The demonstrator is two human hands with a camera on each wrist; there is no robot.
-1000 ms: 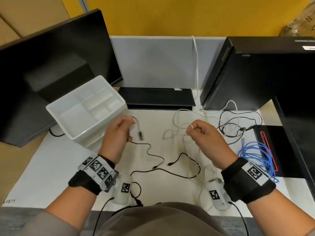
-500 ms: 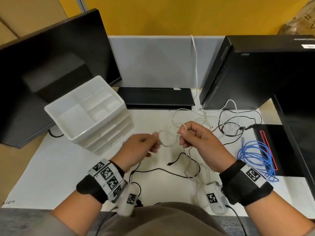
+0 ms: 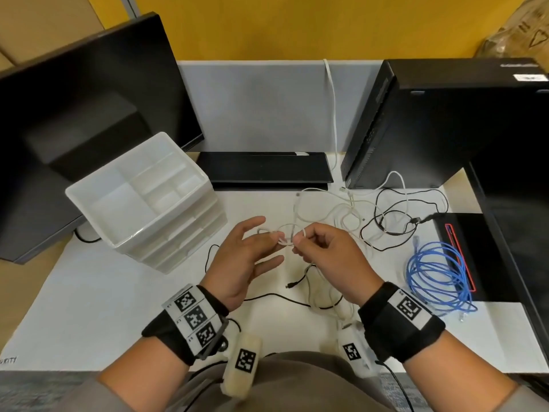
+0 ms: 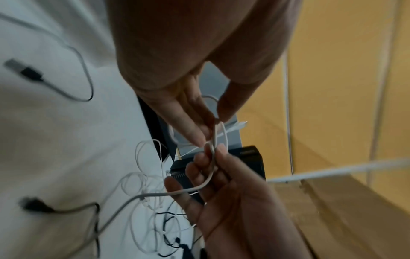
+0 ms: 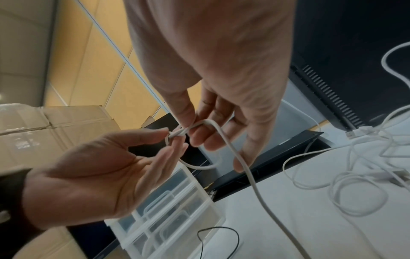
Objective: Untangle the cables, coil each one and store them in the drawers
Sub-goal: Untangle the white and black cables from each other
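A thin white cable is held up in a small loop over the middle of the white table. My right hand pinches the loop between thumb and forefinger. My left hand meets it from the left, with thumb and fingertips pinching the same cable and the other fingers spread straight. The rest of the white cable trails down into a tangle of white and black cables. A white translucent drawer unit stands at the left with its drawers closed.
A loose black cable lies under my hands. A coiled blue cable sits at the right on a black pad. A monitor, a flat black device and a PC tower line the back.
My left hand let go of the black cable end near the drawer unit and moved right to the white cable. The right hand came slightly left, still pinching the loop.
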